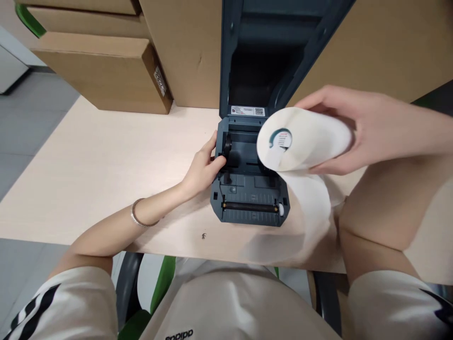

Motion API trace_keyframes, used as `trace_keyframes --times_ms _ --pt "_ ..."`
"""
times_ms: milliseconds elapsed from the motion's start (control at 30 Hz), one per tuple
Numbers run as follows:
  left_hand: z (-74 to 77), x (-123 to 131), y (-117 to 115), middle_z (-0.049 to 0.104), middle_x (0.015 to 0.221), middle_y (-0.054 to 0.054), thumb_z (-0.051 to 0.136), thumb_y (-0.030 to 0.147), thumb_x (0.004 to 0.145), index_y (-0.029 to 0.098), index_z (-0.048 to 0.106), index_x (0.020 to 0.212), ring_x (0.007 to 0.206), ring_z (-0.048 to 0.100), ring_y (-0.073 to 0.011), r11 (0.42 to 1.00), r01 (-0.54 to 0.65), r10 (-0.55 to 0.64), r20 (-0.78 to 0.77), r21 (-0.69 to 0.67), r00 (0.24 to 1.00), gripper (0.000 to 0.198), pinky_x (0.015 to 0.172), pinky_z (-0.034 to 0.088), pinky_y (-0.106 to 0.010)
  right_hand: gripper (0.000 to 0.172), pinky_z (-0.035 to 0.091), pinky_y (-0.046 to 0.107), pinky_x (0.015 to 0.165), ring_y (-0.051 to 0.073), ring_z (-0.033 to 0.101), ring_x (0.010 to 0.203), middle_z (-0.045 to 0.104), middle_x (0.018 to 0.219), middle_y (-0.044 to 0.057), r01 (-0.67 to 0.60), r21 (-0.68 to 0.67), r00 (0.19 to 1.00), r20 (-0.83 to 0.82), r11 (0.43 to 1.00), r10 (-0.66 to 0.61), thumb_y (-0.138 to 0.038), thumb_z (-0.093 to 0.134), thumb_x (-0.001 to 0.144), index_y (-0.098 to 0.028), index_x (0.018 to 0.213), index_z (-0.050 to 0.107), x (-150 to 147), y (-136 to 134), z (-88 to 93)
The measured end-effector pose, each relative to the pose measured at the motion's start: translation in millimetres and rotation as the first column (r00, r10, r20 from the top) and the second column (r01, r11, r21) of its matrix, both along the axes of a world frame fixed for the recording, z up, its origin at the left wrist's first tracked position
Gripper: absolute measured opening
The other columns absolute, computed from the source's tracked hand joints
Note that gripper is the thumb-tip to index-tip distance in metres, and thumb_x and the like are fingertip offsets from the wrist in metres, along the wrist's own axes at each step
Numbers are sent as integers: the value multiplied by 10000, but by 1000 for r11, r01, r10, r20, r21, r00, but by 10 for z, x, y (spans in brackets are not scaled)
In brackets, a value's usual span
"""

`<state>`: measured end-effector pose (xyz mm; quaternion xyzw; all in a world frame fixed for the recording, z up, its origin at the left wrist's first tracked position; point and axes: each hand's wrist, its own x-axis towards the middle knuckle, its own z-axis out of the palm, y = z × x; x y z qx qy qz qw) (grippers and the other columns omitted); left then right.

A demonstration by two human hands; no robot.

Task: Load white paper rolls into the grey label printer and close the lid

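A dark blue-grey label printer [249, 189] stands on the table with its lid [271, 28] raised upright. My left hand [207, 165] grips the printer's left side wall, its thumb over the rim beside the black roll holder [228, 143]. Above the right part of the paper bay, my right hand [347, 123] holds a white paper roll [313, 139] by its far end. A label with print shows through the roll's hollow core. From the roll a loose strip of paper [313, 198] hangs down to the right of the printer. The bay's right side is hidden behind the roll.
Cardboard boxes [102, 71] stand along the back of the light wooden table [88, 174], close behind the raised lid. A small dark mark or scrap [204, 235] is near the front edge. Black chair armrests [129, 285] flank my body below the table.
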<state>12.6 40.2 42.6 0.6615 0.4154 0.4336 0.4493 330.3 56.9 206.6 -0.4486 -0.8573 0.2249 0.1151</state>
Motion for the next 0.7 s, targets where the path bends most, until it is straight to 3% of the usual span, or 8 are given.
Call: trace_keyframes --times_ms 233,367,500,700 --pt "22 -11 15 537 1809 -86 596 284 939 173 484 1735 1742 424 -378 999 20 -17 -50 44 999 811 1478 307 -535 776 605 518 1061 358 709 1237 744 1427 67 3 38 999 -46 999 -1 -426 899 739 -303 1475 687 -483 100 -247" --pt "0 -29 15 467 1851 -85 589 276 959 174 459 1754 1774 369 -362 1000 -1 3 -73 26 997 812 1493 272 -532 826 593 490 1018 359 714 1211 758 1400 88 5 45 996 -87 999 -1 -499 911 706 -232 1456 689 -538 145 -329" --pt "-39 -51 16 483 1842 -52 589 287 969 213 476 1752 1769 382 -356 1000 8 -6 -59 26 998 794 1493 271 -534 846 575 468 964 362 710 1171 770 1375 120 20 51 1000 -10 999 -20 -499 898 716 -210 1477 671 -511 195 -367" --pt "-38 -32 15 498 1833 -59 576 290 958 199 470 1751 1746 422 -369 1000 7 -6 -53 24 999 805 1477 302 -546 786 542 567 1100 415 709 1286 771 1426 114 -49 179 998 50 983 40 -480 843 744 -225 1476 710 -578 313 -570"
